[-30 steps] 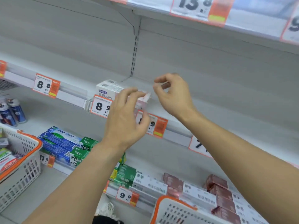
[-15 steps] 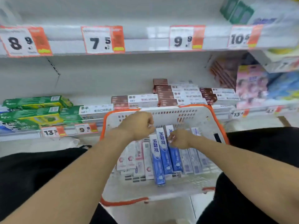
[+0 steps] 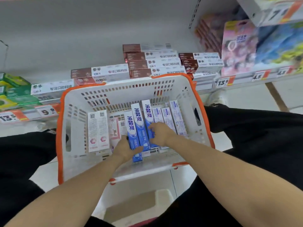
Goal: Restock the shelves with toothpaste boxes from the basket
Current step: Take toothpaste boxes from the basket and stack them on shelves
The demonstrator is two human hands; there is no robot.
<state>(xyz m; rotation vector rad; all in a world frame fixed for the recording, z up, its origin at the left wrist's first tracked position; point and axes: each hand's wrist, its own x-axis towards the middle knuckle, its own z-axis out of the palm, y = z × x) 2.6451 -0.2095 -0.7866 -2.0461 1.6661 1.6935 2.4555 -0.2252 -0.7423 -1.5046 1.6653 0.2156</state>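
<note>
A white basket with an orange rim (image 3: 201, 106) stands on the floor between my knees. Three blue toothpaste boxes (image 3: 138, 117) lie side by side in its middle, with white-and-pink boxes (image 3: 98, 128) to their left and pale white-blue boxes (image 3: 176, 117) to their right. My left hand (image 3: 125, 149) grips the near end of the leftmost blue box (image 3: 130, 124), thumb across its top. My right hand (image 3: 160, 133) curls its fingers round the rightmost blue box (image 3: 147, 112).
Behind the basket, the low shelf holds stacked brown-and-white toothpaste boxes (image 3: 157, 63), with green boxes (image 3: 14, 92) at its left end. Orange price tags (image 3: 223, 82) line the shelf edge. Pink and blue packs (image 3: 239, 46) fill the right. My black-trousered legs (image 3: 254, 128) flank the basket.
One second ago both hands were up at a white box on the higher shelf. They dropped into the basket and have now closed round blue boxes.
</note>
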